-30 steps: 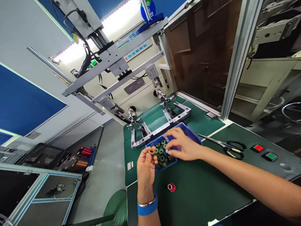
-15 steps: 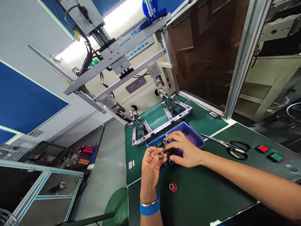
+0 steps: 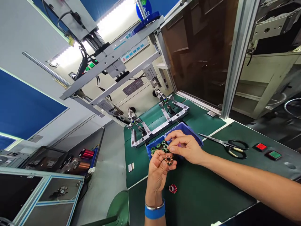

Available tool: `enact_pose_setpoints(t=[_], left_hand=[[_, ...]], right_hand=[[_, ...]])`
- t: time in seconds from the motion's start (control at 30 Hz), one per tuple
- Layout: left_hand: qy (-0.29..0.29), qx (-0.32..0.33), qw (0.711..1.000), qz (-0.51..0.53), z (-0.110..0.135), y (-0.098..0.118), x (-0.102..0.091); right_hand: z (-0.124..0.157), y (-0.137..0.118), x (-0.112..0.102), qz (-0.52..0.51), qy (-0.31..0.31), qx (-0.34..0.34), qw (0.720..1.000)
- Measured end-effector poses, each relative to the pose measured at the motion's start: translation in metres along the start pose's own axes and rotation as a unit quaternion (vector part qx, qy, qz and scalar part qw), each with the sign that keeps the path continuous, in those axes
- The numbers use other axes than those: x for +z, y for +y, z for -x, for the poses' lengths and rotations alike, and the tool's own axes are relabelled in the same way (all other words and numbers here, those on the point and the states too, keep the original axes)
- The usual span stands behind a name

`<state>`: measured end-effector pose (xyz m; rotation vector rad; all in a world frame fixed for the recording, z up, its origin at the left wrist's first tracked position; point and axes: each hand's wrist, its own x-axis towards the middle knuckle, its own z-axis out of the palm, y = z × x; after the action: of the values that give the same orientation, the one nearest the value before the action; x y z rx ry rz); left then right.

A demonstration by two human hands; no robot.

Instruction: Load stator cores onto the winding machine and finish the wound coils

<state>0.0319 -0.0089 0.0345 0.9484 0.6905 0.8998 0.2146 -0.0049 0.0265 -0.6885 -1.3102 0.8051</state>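
Pinching copper-wound stator (image 3: 168, 163) in left fingers (image 3: 162, 166), with right fingers (image 3: 176, 150) curled alongside, can't tell if grasping; open counter (image 3: 207, 188) toward near edge.

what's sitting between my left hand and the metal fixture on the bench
A blue bin holding green-and-black parts lies between your left hand and the metal fixture, as the head view shows.

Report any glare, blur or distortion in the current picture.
Head view: the upper light strip is blown out to white. Head view: wide-angle tilt skews the scene; the brown panel shows faint reflections. Head view: the copper-coloured core in the left hand looks fairly clear; the far-right background looks smeared.
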Motion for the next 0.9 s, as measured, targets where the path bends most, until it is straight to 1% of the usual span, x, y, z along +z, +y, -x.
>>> enact_pose_setpoints(t=[0.07,0.2,0.27,0.3,0.4,0.47,0.57,0.7,0.8,0.9], left_hand=[[-0.006,-0.002,1.0,0.014,0.0,0.0,0.001],[-0.016,0.0,0.999,0.031,0.001,0.001,0.003],[-0.023,-0.002,0.999,0.027,0.001,0.0,0.003],[-0.026,-0.005,0.999,0.025,0.001,0.0,0.003],[-0.032,-0.013,0.999,0.023,0.002,-0.002,0.003],[-0.037,-0.011,0.999,0.026,0.002,-0.002,0.003],[-0.053,-0.008,0.998,0.033,0.003,-0.004,0.002],[-0.069,-0.022,0.997,0.028,0.003,-0.006,0.003],[-0.084,-0.028,0.996,0.012,0.004,-0.005,0.003],[-0.082,-0.03,0.996,0.001,0.004,-0.004,0.004]], right_hand=[[-0.002,0.0,-0.004,-0.018,-0.039,0.015,0.999],[-0.003,0.001,-0.007,-0.002,-0.177,0.031,0.984],[-0.001,0.002,-0.006,-0.005,-0.209,0.028,0.978],[-0.001,0.003,-0.004,-0.01,-0.207,0.025,0.978],[0.002,0.004,-0.001,-0.024,-0.169,0.023,0.985],[0.003,0.004,0.001,-0.029,-0.156,0.02,0.987],[0.004,0.002,0.003,-0.033,-0.162,0.02,0.986],[0.006,0.0,0.004,-0.026,-0.179,0.016,0.983],[0.006,-0.001,0.004,-0.02,-0.173,0.009,0.985],[0.005,-0.003,0.002,-0.019,-0.161,0.001,0.987]])
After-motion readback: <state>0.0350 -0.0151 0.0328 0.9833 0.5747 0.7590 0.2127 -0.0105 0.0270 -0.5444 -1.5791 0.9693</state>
